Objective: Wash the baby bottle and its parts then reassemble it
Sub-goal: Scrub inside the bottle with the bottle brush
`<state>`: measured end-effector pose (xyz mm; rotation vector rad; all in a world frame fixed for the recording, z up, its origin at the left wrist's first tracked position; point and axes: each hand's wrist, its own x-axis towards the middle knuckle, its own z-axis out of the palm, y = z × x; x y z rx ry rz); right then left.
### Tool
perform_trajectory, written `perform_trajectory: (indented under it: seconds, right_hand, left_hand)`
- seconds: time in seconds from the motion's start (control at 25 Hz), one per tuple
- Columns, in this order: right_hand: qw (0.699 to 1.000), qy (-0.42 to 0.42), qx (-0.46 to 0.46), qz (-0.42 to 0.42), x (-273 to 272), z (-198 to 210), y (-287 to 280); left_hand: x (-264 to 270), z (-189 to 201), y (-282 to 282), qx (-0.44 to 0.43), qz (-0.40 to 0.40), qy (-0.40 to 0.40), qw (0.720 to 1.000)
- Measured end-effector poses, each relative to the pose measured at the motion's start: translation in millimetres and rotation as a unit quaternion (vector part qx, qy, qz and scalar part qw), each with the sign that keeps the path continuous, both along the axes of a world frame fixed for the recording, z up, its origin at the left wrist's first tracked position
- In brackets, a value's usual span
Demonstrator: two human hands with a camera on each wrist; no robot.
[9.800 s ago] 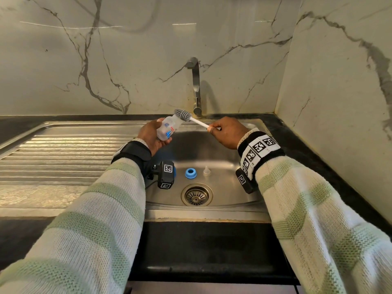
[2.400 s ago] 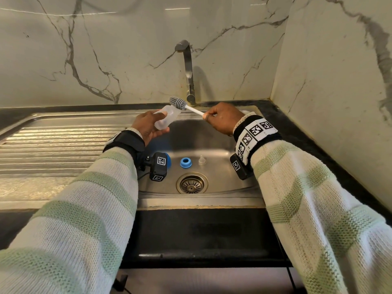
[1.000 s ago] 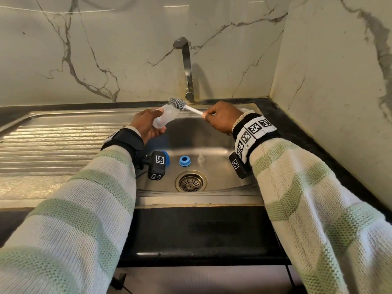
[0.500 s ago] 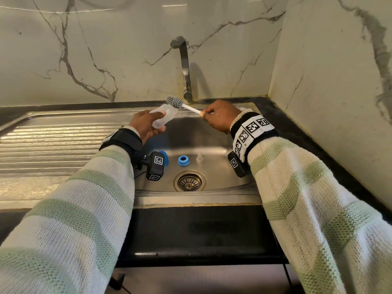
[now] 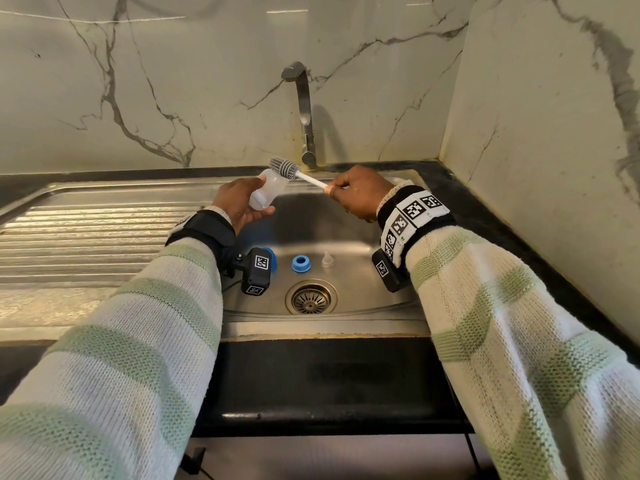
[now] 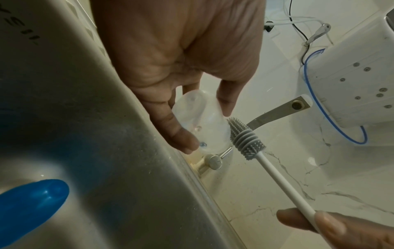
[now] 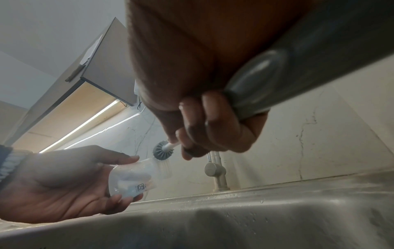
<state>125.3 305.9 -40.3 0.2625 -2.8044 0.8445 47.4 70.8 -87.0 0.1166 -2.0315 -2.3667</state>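
Note:
My left hand (image 5: 239, 202) holds the clear baby bottle (image 5: 268, 192) above the sink basin, thumb and fingers curled round its body (image 6: 200, 124) (image 7: 132, 182). My right hand (image 5: 356, 192) pinches the white handle of a bottle brush (image 5: 310, 180). Its grey silicone head (image 5: 284, 167) lies outside the bottle, against the rim of the mouth (image 6: 245, 138) (image 7: 161, 150). On the basin floor lie the blue collar ring (image 5: 301, 264), the clear nipple (image 5: 326, 259) and a blue cap (image 5: 272, 259), partly hidden behind my left wrist camera.
The steel sink (image 5: 346, 233) has a drain (image 5: 311, 298) at the front middle and a ribbed drainboard (image 5: 86, 240) on the left. The tap (image 5: 303, 112) stands behind, no water running. A marble wall closes the right side above the black counter (image 5: 485, 202).
The brush head has stayed at the bottle's mouth while both hands shifted slightly. The bottle has turned in my left hand, its printed side now facing away from the head camera.

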Motion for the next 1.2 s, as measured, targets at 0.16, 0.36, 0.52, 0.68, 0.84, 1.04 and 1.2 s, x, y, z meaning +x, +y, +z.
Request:
perform_trajectory:
  seconds: [0.16,0.36,0.52,0.68,0.84,1.04,1.2]
  right_hand:
    - [1.000,-0.002,-0.012,-0.005,0.8,-0.2,1.9]
    - [1.000,-0.001,-0.023,0.000,2.2,-0.2,0.1]
    - [1.000,0.000,-0.017,0.002,1.2,-1.1,0.6]
    - [0.999,-0.013,-0.044,0.010,2.5,0.0,-0.1]
    - [0.998,-0.016,-0.052,0.017,5.0,1.4,-2.5]
    - [0.999,-0.016,-0.043,0.023,5.2,3.2,1.1]
    - [0.998,0.016,-0.046,0.040,3.9,0.4,-1.5]
  left_hand:
    - [2.0,3.1,2.2,0.003,-0.005,-0.012,1.000]
    - [1.2,2.0,-0.6,-0.006,0.006,-0.002,1.000]
    - [2.9,3.7,-0.1,0.033,0.004,-0.001,0.999]
    - [5.1,5.9,2.1,0.063,-0.009,-0.001,0.998]
    - [3.5,6.6,1.8,0.053,-0.039,-0.004,0.998]
    - [3.8,4.6,-3.4,0.075,-0.020,-0.003,0.997]
    - [0.8,6.8,-5.9,0.086,-0.033,-0.012,0.996]
